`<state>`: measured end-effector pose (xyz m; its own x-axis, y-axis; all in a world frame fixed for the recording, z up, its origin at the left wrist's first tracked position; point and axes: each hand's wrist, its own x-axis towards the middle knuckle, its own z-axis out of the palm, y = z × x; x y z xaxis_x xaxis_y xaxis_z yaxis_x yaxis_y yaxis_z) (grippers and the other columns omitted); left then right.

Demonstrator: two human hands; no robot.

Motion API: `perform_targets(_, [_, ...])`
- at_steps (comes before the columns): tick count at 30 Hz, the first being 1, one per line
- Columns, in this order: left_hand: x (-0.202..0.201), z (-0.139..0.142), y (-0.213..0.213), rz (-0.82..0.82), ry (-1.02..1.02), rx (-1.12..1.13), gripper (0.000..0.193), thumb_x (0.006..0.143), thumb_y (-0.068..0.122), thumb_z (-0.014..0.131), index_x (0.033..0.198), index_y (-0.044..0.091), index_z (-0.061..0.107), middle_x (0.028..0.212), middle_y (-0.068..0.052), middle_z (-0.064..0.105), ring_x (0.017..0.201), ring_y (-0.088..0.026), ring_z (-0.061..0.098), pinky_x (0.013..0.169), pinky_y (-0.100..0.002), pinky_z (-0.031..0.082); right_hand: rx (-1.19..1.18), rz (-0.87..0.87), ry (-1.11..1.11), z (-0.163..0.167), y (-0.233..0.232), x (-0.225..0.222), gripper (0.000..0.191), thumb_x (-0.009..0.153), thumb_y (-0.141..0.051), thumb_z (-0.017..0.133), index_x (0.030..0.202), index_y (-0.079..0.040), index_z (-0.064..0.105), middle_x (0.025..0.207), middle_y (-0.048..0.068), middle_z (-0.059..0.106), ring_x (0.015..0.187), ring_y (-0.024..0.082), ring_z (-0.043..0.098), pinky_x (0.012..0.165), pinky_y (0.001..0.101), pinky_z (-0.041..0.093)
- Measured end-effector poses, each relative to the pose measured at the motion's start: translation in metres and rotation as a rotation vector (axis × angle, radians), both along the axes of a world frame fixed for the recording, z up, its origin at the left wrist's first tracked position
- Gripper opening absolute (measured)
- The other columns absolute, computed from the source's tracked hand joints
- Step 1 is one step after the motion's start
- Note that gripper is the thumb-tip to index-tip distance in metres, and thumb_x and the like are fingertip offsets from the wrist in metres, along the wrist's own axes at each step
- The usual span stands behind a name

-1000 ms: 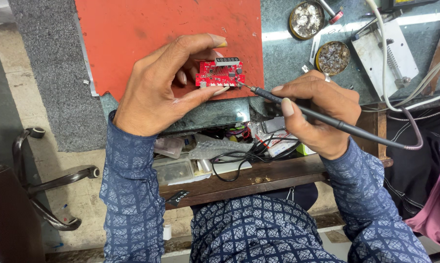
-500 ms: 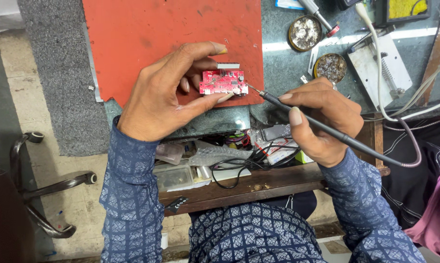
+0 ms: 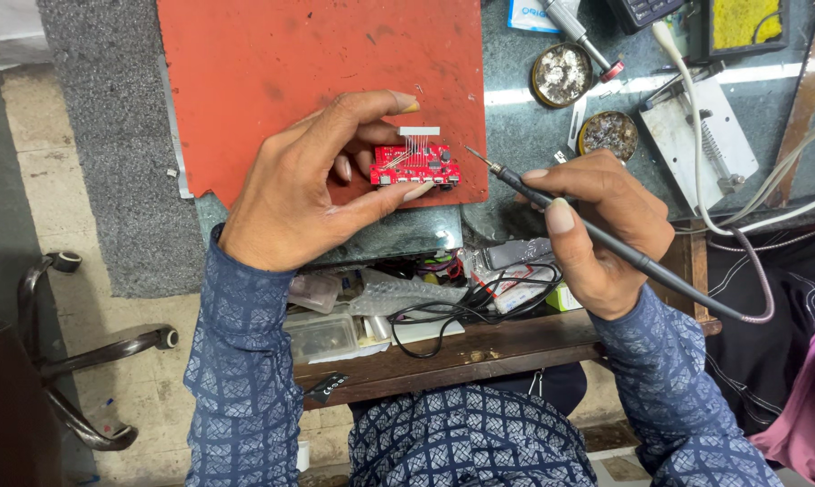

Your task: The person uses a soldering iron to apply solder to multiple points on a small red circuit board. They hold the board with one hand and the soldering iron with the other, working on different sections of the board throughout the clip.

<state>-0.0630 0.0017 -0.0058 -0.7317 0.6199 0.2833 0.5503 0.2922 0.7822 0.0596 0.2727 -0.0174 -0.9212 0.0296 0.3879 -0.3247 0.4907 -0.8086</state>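
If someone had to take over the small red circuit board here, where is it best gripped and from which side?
Probably by its bare long edges, as the left hand pinches the red circuit board now, coming from its left. A white pin strip sticks out on thin pins beyond the far edge, and the soldering iron tip sits to its right.

One red circuit board (image 3: 414, 165), one soldering iron (image 3: 597, 236), two round tins (image 3: 561, 75), one red mat (image 3: 317, 72).

floor (image 3: 92, 361): pale, stained | carpet (image 3: 101, 135): grey | chair base (image 3: 82, 361): metal, castored | bench (image 3: 534, 126): dark stone top
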Motion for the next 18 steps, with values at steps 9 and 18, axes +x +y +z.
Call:
perform_targets(9, [-0.0008,0.0014,0.0018,0.008,-0.007,0.003,0.059,0.090,0.026,0.089,0.138,0.012,0.058,0.109,-0.007,0.076,0.089,-0.012,0.071,0.073,-0.026,0.058,0.004,-0.007,-0.019,0.0058,-0.0010,0.0006,0.022,0.108,-0.017,0.062,0.120,0.002,0.068,0.101,0.012,0.068,0.090,0.017,0.064,0.081,0.0268,0.049])
perform_targets(18, [-0.0002,0.0005,-0.0006,-0.013,-0.011,0.000,0.060,0.090,0.021,0.089,0.140,0.013,0.058,0.113,-0.004,0.075,0.086,-0.012,0.067,0.070,-0.025,0.055,0.031,-0.009,-0.012,0.0078,0.0004,0.0013,0.019,0.106,-0.014,0.062,0.116,0.002,0.068,0.103,0.013,0.067,0.090,0.017,0.062,0.082,0.0269,0.048])
